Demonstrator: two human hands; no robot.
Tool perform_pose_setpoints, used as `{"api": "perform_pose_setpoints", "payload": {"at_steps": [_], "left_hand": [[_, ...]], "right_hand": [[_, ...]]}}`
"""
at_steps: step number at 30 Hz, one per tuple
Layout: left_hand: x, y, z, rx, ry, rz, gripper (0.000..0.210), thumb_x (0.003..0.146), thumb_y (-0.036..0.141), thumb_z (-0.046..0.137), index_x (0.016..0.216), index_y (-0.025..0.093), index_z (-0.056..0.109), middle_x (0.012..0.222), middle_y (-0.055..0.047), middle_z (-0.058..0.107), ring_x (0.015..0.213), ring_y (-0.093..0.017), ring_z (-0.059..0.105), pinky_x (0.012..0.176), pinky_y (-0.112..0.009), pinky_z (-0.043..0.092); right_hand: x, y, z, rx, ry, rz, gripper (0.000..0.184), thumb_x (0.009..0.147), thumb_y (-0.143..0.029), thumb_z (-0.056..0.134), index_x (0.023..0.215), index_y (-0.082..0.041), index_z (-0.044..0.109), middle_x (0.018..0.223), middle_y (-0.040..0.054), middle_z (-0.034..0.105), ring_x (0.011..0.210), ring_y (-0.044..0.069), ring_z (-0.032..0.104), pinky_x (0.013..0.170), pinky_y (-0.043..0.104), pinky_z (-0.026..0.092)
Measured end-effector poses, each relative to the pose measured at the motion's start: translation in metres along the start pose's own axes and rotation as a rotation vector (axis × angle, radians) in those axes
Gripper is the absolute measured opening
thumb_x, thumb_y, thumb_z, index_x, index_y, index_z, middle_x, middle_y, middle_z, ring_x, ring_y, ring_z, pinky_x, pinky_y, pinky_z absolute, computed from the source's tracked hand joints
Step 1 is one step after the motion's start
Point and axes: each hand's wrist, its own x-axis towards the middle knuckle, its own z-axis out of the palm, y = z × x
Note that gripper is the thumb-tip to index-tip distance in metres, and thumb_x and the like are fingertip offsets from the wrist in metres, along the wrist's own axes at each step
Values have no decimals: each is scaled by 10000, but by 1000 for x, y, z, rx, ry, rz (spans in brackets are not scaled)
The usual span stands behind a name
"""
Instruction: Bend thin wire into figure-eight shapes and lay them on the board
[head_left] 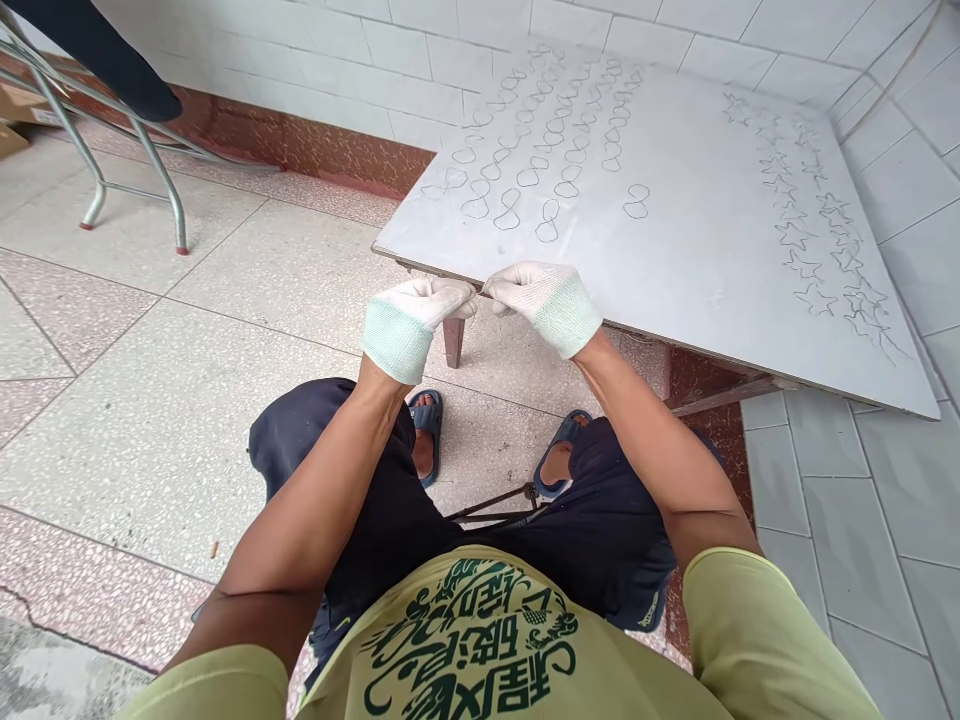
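Observation:
My left hand (420, 305), in a white knit glove with a pale green cuff, is closed in a pinch just off the table's front edge. Facing it, my right hand (536, 295) wears a matching glove and is pinched shut too. Between the fingertips runs a short piece of thin wire (481, 291); most of it is hidden by the fingers. On the white tabletop (675, 270) lie rows of thin wire figure-eights (550, 220), one of them apart from the rest (637, 201). Several wire stars (814, 298) lie along the right side, some overlapping.
White tiled walls (420, 45) meet the table at the back and right. A metal-legged folding stool (161, 180) stands at the left. Below the tabletop are a wooden leg (453, 342), my sandalled feet and a dark metal frame (495, 508) between my legs.

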Motion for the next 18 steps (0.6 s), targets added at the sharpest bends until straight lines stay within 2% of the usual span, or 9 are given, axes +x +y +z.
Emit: {"api": "perform_pose_setpoints", "payload": {"at_steps": [4,6,8,12,15,18], "left_hand": [[-5,0,1,27,17,-8,471,858,625,924,926,170,821,963,-93,877,972,-260,838,998,-409,641],[-12,3,3,94,12,-28,564,881,735,877,948,177,825,981,-123,878,1024,-296,847,1029,-433,643],[-19,5,7,179,7,-52,586,897,770,839,923,184,822,959,-131,874,1028,-313,846,1023,-433,635],[-24,2,16,234,34,-117,480,870,669,860,900,192,828,936,-126,872,855,-277,801,834,-397,622],[-22,-6,20,110,47,-150,401,830,571,887,918,185,823,905,-116,857,729,-222,739,703,-354,580],[-17,-12,18,-22,19,-178,400,759,538,926,868,177,790,856,-113,833,687,-190,708,642,-315,547]], "right_hand": [[4,8,0,24,30,-25,182,1000,-272,764,834,-211,805,842,23,838,840,161,773,870,303,630],[7,12,0,39,55,-19,174,1005,-271,747,851,-213,804,850,22,842,843,157,777,862,292,635],[9,15,0,54,82,-15,161,1006,-273,737,873,-215,805,862,21,846,853,153,782,863,284,638],[10,20,2,74,100,-27,141,995,-249,728,882,-214,804,869,22,845,863,150,787,867,280,637],[11,21,3,66,98,-41,146,997,-258,732,877,-215,804,864,17,842,864,149,787,888,287,636],[11,20,2,59,93,-37,154,1003,-271,735,875,-216,802,859,13,843,851,146,783,886,284,636]]}}
